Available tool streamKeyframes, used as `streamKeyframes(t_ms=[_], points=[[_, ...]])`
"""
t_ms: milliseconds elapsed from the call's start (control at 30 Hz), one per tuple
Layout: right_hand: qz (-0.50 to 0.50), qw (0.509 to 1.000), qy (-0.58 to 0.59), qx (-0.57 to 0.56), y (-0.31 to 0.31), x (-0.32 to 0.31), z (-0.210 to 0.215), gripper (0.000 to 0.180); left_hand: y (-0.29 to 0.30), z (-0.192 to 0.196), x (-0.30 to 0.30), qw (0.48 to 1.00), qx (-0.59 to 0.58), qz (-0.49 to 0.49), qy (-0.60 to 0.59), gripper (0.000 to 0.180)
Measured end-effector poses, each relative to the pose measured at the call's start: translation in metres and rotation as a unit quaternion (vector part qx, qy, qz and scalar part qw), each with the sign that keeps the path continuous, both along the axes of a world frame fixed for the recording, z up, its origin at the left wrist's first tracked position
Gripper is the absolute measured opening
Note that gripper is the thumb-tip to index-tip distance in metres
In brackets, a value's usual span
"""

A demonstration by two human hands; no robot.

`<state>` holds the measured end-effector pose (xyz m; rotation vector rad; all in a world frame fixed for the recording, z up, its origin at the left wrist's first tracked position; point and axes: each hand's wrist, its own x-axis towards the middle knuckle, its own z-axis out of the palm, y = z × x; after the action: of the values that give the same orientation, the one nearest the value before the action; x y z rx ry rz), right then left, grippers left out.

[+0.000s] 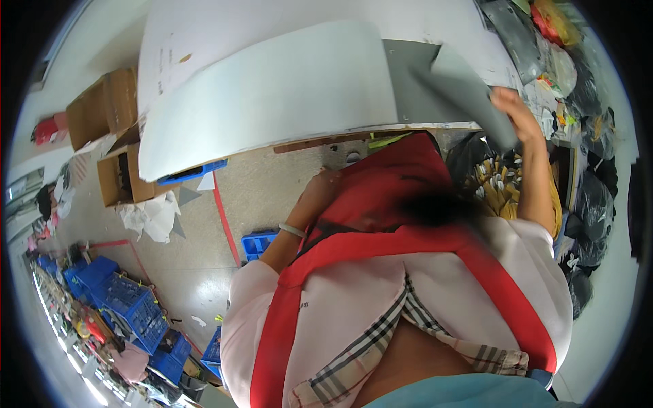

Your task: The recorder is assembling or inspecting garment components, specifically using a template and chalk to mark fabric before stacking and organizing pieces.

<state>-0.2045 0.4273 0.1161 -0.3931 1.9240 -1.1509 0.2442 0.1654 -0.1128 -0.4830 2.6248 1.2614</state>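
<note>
My right hand [518, 114] is closed on a dark grey sheet [469, 102] at the right end of the table. The sheet is lifted and bent, and its lower corner is blurred and hangs over the front edge. A flat grey piece [408, 85] lies on the table just left of it. Beside that, a large pale, slightly glossy sheet [272, 95] covers much of the table front. My left hand [321, 189] is low, below the table edge, next to the red apron [388, 187]. Its fingers are too unclear to read.
The white-topped table [435, 17] spans the front. Cardboard boxes [105, 109] and paper scraps [151, 216] are at the left. Blue crates [132, 302] stand behind left. Black bags [590, 214] line the right wall, and a sack of yellowish pieces [500, 183] sits under the table's right end.
</note>
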Motion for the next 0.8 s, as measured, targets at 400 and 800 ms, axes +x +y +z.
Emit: streamKeyframes(t_ms=[400, 800], points=[[0.369, 0.864, 0.267, -0.214, -0.367, 0.354, -0.104, 0.059, -0.025, 0.035, 0.013, 0.874, 0.348, 0.318, 0.118, 0.032], [-0.041, 0.932, 0.296, -0.203, -0.190, 0.243, -0.076, 0.027, -0.054, 0.010, 0.079, 0.890, 0.333, 0.310, 0.039, 0.035]])
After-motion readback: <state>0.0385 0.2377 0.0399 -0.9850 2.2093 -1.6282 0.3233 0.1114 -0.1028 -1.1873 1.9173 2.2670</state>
